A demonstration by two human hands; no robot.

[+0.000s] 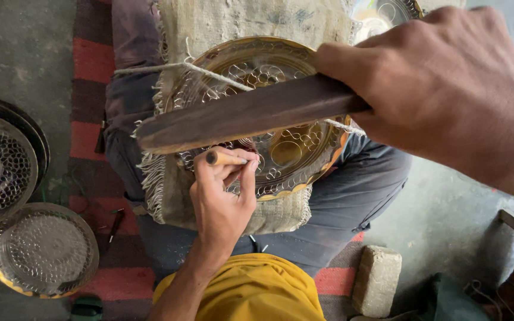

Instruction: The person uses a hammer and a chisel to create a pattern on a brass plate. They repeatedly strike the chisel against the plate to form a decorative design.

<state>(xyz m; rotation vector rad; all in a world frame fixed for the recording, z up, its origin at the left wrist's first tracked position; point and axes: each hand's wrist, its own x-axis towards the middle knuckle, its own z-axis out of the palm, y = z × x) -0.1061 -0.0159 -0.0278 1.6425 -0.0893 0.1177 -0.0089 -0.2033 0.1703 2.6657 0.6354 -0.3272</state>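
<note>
Your left hand (224, 196) pinches a small wooden-handled tool (224, 158) between thumb and fingertips, its tip pressed against the face of the brass plate (281, 154). The plate lies tilted on a piece of burlap cloth (221, 30) spread over your lap, its engraved pattern facing up. Your right hand (447, 89) is closed around one end of a dark wooden stick (239, 116), which reaches across the plate just above the tool. A white string (209, 74) crosses the plate's upper rim and passes under the stick. To the left, on the floor, lie two more engraved plates (40, 249), one near the striped red mat (90, 137), the other stacked on dark dishes. A pale brick (377, 279) sits by your right leg. A yellow sleeve (251, 288) covers your left upper arm.
</note>
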